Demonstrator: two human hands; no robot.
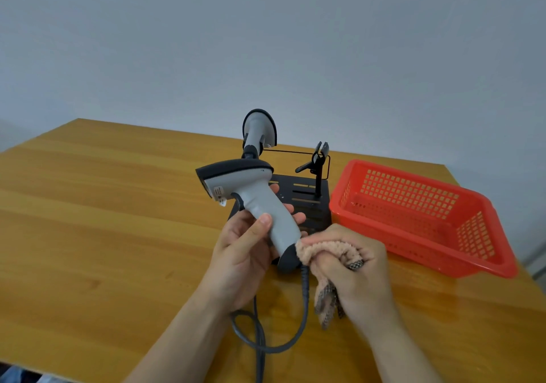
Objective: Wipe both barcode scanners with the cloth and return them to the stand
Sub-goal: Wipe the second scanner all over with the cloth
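Table [103, 220] carries the black stand [310, 205], the docked scanner [257, 128] upright at its back. In front, the left hand [242, 258] curls round the grip of the held scanner [257, 202]; the right hand [360, 276] clamps the cloth [317, 251] against its butt. Turning the grip would likely expose unwiped faces. Cloth hides the right fingertips; the cable [305, 288] leaves frame

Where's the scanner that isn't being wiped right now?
Head view, centre: the other scanner sits in the black stand, just behind the held scanner in the left hand, left of the empty holder.
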